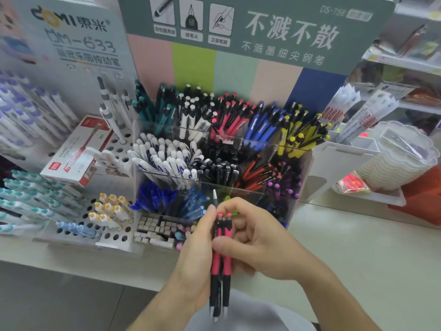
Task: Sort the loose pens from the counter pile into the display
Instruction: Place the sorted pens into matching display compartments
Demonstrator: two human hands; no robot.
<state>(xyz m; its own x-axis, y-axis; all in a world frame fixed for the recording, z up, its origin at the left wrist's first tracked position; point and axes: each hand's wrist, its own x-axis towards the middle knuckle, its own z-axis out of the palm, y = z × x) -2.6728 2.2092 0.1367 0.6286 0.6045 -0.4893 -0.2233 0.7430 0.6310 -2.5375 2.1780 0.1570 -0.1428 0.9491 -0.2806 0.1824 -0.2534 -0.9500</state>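
1. Upper left: white display card (78, 39) reads "DM-633" (grey-green header card (286, 32): "DS-758").
2. Lower centre: left hand (198, 259) and right hand (257, 244), fingers curled, grip two pink-and-black retractable pens (220, 261) before the clear acrylic compartmented display (238, 144).

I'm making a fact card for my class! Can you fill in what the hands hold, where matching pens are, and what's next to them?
held: two pink pens, plus a dark pen poking up behind
left hand: grips the pens
right hand: grips the pens
matching pink pens: display back row, middle
neighbours: white pens one side, blue pens other side
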